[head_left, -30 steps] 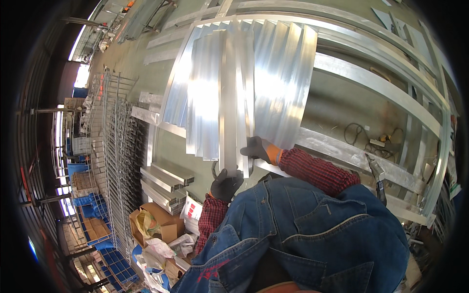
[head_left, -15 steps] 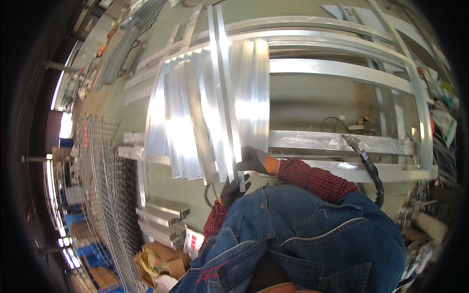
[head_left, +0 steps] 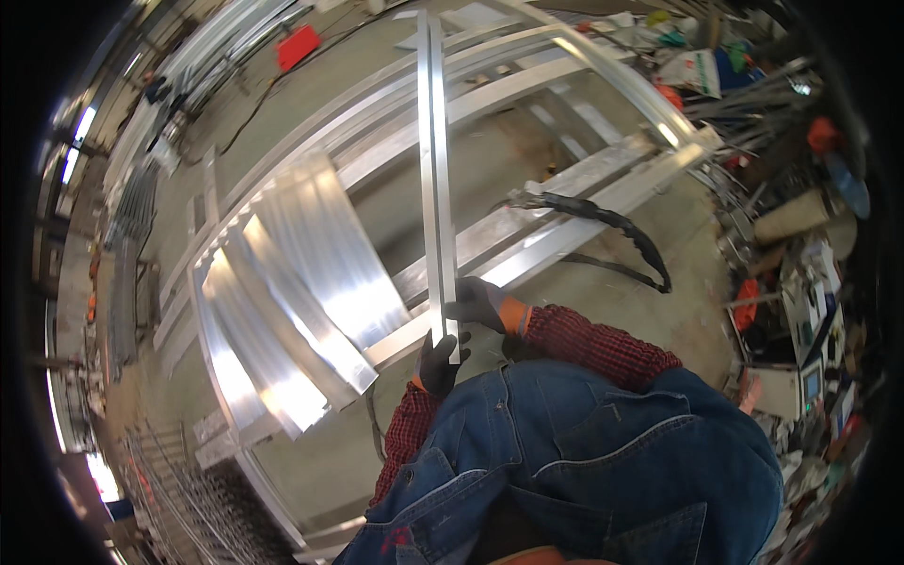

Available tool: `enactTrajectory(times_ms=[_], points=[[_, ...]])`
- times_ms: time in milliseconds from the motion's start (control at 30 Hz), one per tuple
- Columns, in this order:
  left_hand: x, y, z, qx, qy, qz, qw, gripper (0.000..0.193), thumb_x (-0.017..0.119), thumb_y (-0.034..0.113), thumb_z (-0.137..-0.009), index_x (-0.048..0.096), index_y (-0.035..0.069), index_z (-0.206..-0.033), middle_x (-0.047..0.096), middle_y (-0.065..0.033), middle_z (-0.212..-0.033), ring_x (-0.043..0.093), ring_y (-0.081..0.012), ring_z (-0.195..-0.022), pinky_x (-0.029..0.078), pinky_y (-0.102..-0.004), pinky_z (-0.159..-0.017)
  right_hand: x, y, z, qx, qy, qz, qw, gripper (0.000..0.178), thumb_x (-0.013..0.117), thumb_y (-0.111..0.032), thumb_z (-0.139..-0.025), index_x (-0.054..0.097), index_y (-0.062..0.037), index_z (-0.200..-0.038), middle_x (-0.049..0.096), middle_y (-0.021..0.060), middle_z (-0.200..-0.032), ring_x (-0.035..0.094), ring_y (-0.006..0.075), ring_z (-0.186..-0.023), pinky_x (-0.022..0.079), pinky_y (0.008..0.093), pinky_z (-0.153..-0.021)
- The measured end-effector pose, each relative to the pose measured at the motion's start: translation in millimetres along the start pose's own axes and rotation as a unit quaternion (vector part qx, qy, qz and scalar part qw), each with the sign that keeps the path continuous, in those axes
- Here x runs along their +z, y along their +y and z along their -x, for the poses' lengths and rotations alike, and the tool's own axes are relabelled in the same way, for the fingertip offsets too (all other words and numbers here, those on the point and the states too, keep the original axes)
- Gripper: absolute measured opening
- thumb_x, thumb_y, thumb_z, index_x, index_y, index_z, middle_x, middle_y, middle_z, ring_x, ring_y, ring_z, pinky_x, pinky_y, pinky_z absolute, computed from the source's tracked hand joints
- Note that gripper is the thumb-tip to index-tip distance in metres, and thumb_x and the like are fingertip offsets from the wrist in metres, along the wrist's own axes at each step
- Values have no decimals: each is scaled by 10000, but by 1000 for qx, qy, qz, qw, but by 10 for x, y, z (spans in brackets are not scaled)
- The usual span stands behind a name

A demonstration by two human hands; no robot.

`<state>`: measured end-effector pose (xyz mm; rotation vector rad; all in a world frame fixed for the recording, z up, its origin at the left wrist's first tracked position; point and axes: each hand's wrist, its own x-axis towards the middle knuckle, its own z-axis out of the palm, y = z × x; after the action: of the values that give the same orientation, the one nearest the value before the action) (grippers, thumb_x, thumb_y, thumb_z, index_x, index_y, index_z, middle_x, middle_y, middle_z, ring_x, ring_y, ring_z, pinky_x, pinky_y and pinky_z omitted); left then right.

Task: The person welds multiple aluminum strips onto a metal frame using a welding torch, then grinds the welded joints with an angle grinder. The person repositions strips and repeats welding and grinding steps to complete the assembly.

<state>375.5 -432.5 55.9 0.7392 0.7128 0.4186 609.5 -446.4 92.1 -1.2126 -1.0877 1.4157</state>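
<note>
A long, bright aluminium profile (head_left: 436,169) runs away from me above the metal frame. A dark line follows its length; I cannot tell whether it is one grooved piece or two side by side. My left hand (head_left: 439,363), in a dark glove with an orange cuff, is closed around its near end. Just beyond, my right hand (head_left: 478,305), gloved alike, grips the profile from the right side. Below and left of it, several shiny ribbed metal sheets (head_left: 325,245) lie on the rectangular aluminium frame (head_left: 537,254).
A black-wrapped cable (head_left: 612,218) with a tool-like end rests across the frame's near rail. Metal scraps and bags (head_left: 692,73) crowd the right side, beside a white box with a small screen (head_left: 774,391). A wire rack (head_left: 193,494) stands lower left; a red panel (head_left: 298,47) is far off.
My view has turned right, so the frame and sheets sit further left and slanted. The profile, still in both hands, has swung from over the sheets to over the frame's open middle.
</note>
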Motion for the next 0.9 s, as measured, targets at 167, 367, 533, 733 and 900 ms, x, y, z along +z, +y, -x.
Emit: enactTrajectory(times_ms=[167, 367, 533, 733, 900], points=[[408, -305, -446, -67, -95, 17, 993, 596, 734, 391, -1035, 556, 149, -1550, 662, -49, -1360, 646, -221, -1247, 560, -397, -961, -512, -42, 672, 43, 105, -66, 991, 454, 807, -291, -1022, 748, -4, -1369, 797, 75, -1152, 726, 152, -1018, 615, 342, -893], [1164, -634, -1042, -101, -168, 24, 980, 481, 714, 350, -1071, 604, 177, -1506, 707, -21, -1301, 678, -187, -1200, 567, -367, -907, -1266, -17, 1312, 76, 212, -146, 963, 542, 805, -373, -1022, 700, 21, -1380, 754, 76, -1142, 705, 150, -1002, 608, 336, -855], [2230, -1168, -1601, -147, -135, 68, 978, 405, 712, 310, -1078, 653, 161, -1449, 741, -27, -1271, 712, -207, -1152, 596, -404, -872, -2207, 260, 2043, 2, 298, -153, 942, 635, 766, -484, -1024, 666, 39, -1371, 723, 80, -1077, 678, 152, -966, 589, 340, -828], [3635, -1982, -2375, -164, -165, 190, 954, 282, 694, 245, -1097, 701, 148, -1362, 786, -60, -1241, 759, -263, -1114, 643, -476, -800, -3539, 588, 3634, 85, 395, -122, 907, 632, 751, -513, -1026, 664, -57, -1454, 713, 47, -1251, 678, 177, -1096, 578, 358, -904], [4585, -2477, -2980, -217, -116, 240, 939, 236, 693, 249, -1095, 710, 168, -1316, 791, -43, -1188, 753, -252, -1072, 634, -478, -893, -4415, 1009, 4922, 137, 489, -170, 845, 617, 743, -504, -1042, 630, -75, -1471, 720, 82, -1284, 695, 218, -1160, 579, 384, -962]])
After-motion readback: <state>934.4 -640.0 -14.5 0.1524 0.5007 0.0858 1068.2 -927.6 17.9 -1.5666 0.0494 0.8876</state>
